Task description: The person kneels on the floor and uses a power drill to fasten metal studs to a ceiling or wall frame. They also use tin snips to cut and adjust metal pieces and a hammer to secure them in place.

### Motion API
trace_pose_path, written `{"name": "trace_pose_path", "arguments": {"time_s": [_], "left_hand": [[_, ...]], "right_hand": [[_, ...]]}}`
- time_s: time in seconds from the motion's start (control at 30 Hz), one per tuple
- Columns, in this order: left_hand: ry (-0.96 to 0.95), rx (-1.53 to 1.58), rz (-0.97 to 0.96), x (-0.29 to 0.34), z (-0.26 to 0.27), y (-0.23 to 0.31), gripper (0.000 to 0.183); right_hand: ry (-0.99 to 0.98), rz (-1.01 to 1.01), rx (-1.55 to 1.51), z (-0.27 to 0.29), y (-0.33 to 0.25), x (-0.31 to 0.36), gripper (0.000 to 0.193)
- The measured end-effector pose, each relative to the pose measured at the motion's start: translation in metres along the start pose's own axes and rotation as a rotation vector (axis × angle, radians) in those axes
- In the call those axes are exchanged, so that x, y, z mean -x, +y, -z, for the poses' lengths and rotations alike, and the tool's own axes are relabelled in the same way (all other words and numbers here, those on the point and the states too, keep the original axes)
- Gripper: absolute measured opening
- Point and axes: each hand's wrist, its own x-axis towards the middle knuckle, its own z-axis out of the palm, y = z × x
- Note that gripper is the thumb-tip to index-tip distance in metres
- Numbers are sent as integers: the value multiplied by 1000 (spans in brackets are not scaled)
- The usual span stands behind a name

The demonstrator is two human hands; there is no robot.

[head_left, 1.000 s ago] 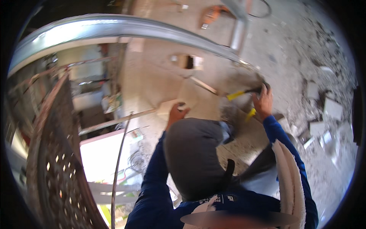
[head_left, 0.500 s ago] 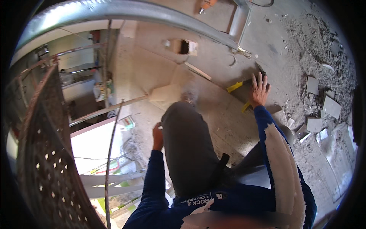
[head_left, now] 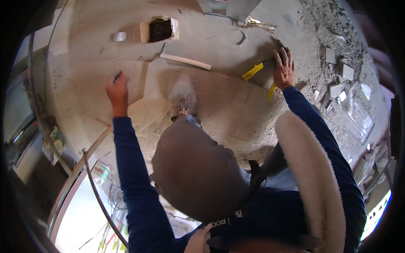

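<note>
My left hand [head_left: 117,93] is raised over the dusty board at the left, its fingers closed. A small dark object [head_left: 118,77], too small to name surely, pokes out at the fingertips. On the right, my right hand [head_left: 284,71] is spread with its fingers stretched out. It rests over a hand tool with two splayed yellow handles [head_left: 253,72], which looks like snips or pliers. My palm hides the tool's middle, and a dark end shows beyond the fingertips. Between my hands, my dusty shoe [head_left: 182,90] stands on the board.
A rectangular cut-out [head_left: 160,30] and a pale strip [head_left: 185,61] lie ahead. A locking clamp [head_left: 261,24] sits beside a metal stud [head_left: 240,7]. Rubble and broken tile pieces [head_left: 348,72] cover the right. A drop with a rail [head_left: 80,168] is at lower left.
My left hand has moved forward and left, from beside my knee to over the board. My right hand stays over the yellow-handled tool. The view has shifted and my knee appears nearer.
</note>
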Motion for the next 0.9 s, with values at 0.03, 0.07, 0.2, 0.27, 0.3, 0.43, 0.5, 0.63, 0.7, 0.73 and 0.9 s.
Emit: {"name": "trace_pose_path", "arguments": {"time_s": [0.03, 0.07, 0.2, 0.27, 0.3, 0.43, 0.5, 0.63, 0.7, 0.73, 0.9], "left_hand": [[22, -76, -170, -28, -12, 8, 30], [50, -134, -270, -56, -24, 17, 31], [-27, -148, -449, -163, -80, 65, 36], [-48, -221, -457, -211, -121, 93, 40], [-71, -235, -513, -233, -142, 108, 42], [-187, -328, -553, -297, -226, 163, 56], [-184, -264, -577, -314, -261, 189, 65], [-251, -197, -554, -326, -315, 232, 71], [-256, -246, -555, -324, -335, 244, 74], [-246, -260, -559, -325, -343, 248, 76], [-237, -347, -584, -343, -367, 249, 86]], "right_hand": [[-53, -30, 24, 0, 0, -1, 73], [-46, 10, 98, 1, -1, -1, 70], [-176, 1, 109, 10, -4, -3, 77], [-256, -27, 134, 18, -9, -6, 85], [-285, -39, 134, 22, -13, -8, 88], [-378, -98, 149, 33, -26, -16, 92], [-414, -138, 160, 35, -33, -20, 92], [-428, -223, 120, 38, -48, -29, 91], [-475, -285, 176, 42, -58, -35, 81], [-541, -369, 29, 45, -62, -41, 88], [-788, -526, -72, 61, -78, -64, 93]]}}
